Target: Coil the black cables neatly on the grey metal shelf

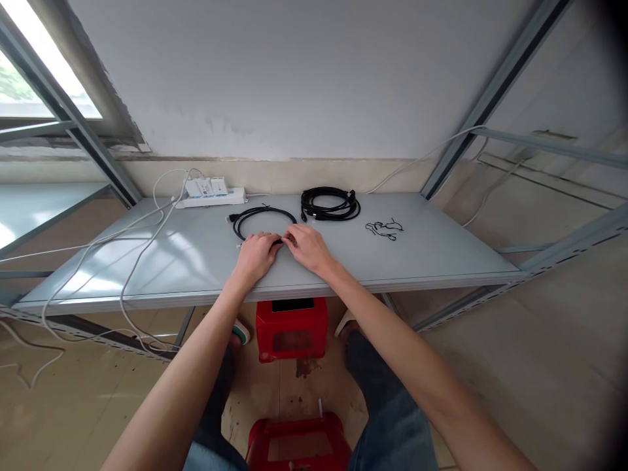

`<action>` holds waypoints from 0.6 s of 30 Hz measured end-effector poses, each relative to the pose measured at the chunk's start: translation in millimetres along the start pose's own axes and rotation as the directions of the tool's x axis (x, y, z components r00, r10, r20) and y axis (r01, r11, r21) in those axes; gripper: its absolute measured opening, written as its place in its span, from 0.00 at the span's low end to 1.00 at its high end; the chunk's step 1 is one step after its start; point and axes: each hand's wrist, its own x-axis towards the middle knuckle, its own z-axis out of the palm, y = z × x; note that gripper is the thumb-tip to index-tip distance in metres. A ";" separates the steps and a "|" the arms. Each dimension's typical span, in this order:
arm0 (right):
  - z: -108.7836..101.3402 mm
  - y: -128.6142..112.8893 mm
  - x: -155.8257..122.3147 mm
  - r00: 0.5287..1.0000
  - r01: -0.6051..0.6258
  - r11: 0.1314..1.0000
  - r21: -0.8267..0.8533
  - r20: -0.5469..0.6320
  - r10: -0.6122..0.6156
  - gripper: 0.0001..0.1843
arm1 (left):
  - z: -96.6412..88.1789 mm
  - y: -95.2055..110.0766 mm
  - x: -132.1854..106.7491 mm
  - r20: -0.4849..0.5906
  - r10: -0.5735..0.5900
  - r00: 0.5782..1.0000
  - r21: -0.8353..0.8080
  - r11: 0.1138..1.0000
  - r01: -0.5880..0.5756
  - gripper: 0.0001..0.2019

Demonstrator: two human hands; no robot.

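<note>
Left hand (256,254): dead centre of the frame, fingers curled down and pinched shut on the near edge of the thin black cable (255,212).
Right hand (308,247): just right of the left one, fingertips almost meeting it, closed on the same bit of cable.
Thin black cable: loose loop lying flat on the table (441,255), just above the hands, plug end poking out at its upper left.
Coiled black cable (330,204): thicker bundle, up and right of the loop, close by but apart.
Black ties (384,227): small scatter right of the bundle, well clear of the hands.
Power strip (210,196): white, upper left of the loop by the wall, chargers plugged in.
White cords (132,255): trailing off the table's left side.
Red stools (292,327): lower centre, one under the table, another at the bottom edge.
</note>
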 end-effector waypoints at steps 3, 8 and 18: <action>-1.0 -1.5 -0.7 0.998 -0.054 0.998 0.030 0.029 0.053 0.05 | -0.6 0.9 -0.2 0.001 0.000 1.000 0.007 1.000 0.000 0.16; -4.6 -4.1 0.7 0.989 -0.133 0.988 0.081 0.077 0.127 0.07 | 0.9 -0.1 0.0 -0.011 -0.004 1.000 0.013 1.000 0.005 0.18; -8.2 -1.1 2.8 0.978 -0.178 0.939 0.293 0.153 0.138 0.12 | 1.8 -1.7 0.3 -0.009 0.014 1.000 0.006 1.000 -0.014 0.17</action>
